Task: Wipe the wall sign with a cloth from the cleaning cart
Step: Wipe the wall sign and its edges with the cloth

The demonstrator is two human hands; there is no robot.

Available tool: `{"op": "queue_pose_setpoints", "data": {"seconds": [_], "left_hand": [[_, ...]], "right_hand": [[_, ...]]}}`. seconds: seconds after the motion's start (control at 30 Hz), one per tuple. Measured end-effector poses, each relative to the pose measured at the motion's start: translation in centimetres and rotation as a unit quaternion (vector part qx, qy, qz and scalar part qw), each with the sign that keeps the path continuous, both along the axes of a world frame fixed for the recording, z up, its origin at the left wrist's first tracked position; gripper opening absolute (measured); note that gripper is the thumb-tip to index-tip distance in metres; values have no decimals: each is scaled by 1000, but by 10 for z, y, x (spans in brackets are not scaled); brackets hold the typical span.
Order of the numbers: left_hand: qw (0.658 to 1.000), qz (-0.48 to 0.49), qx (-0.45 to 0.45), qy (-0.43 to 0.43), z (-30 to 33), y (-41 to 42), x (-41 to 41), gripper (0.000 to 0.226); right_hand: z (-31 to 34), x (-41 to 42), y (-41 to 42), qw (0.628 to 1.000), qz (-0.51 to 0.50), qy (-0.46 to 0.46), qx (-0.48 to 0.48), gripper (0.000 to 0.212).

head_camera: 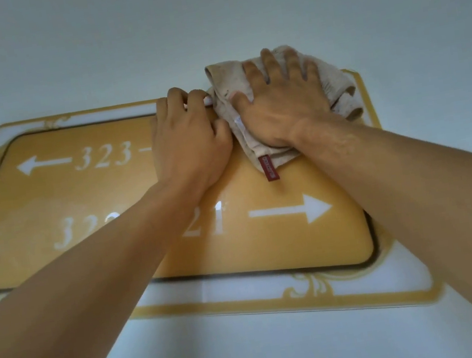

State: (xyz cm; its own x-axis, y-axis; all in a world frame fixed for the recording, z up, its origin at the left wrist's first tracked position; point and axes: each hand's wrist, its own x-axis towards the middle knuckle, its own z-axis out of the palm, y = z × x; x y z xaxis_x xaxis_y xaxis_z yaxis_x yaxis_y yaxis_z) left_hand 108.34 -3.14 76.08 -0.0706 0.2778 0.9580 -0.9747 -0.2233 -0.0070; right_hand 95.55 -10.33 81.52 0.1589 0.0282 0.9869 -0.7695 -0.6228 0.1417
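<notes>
Both hands [192,142] [281,101] perhaps hide sign [78,199] digits under cloth [230,87]

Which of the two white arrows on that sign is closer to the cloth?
The right-pointing arrow, on the lower line. It lies just below the cloth; the left-pointing arrow sits far across the sign.

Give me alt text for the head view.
The right hand presses a beige cloth flat against the upper right of a yellow wall sign; the left hand pinches the cloth's edge beside it.
</notes>
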Motion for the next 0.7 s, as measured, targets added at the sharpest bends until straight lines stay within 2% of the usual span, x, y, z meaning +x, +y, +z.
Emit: {"op": "queue_pose_setpoints", "data": {"seconds": [0.2, 0.33, 0.43, 0.7], "left_hand": [[1000, -6, 3, 7, 0, 0, 1, 44], [998, -65, 10, -10, -8, 6, 6, 66], [994, -106, 20, -5, -18, 8, 8, 58], [991, -82, 101, -26, -54, 16, 23, 67]], "right_hand": [[5, 3, 2, 1000, -12, 1, 9, 71], [-4, 1, 4, 1000, -12, 15, 16, 70], [-17, 3, 4, 1000, -14, 19, 11, 69], [-33, 6, 9, 999, -24, 20, 23, 70]]}}
